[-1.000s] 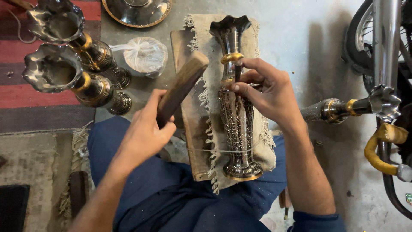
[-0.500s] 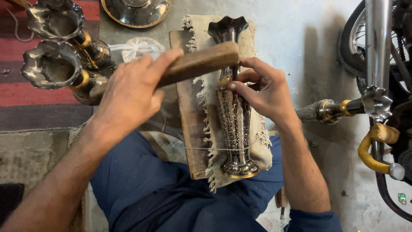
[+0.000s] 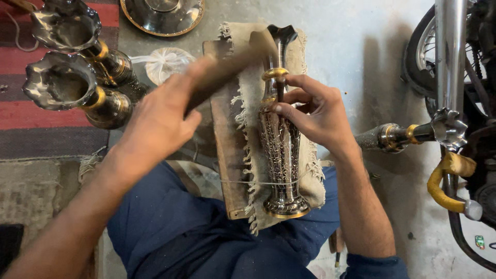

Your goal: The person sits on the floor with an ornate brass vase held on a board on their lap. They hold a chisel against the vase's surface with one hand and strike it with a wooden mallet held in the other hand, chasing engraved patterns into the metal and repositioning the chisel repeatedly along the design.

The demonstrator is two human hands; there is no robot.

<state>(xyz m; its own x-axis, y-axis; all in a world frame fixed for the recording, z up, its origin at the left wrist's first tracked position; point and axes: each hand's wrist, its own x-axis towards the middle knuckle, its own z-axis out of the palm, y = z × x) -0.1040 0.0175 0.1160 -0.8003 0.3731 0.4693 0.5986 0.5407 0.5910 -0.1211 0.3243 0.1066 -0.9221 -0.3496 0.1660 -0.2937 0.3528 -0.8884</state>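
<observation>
Our left hand [image 3: 155, 121] was clamped on a blurred wooden mallet [image 3: 227, 64] above the engraved metal vase [image 3: 279, 155], which lay on a frayed cloth [image 3: 248, 93] over a wooden board [image 3: 227, 155] across our lap. Our right hand [image 3: 315, 116] pinched a thin tool [image 3: 280, 93] against the vase's neck.

Wooden board [image 3: 222, 155] — fringed cloth [image 3: 248, 93], metal vase [image 3: 279, 150] atop.

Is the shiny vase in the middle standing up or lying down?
Lying down. The engraved vase lies lengthwise on a frayed cloth over a wooden board, mouth pointing away, round foot near the person's lap. The right hand steadies its neck.
</observation>
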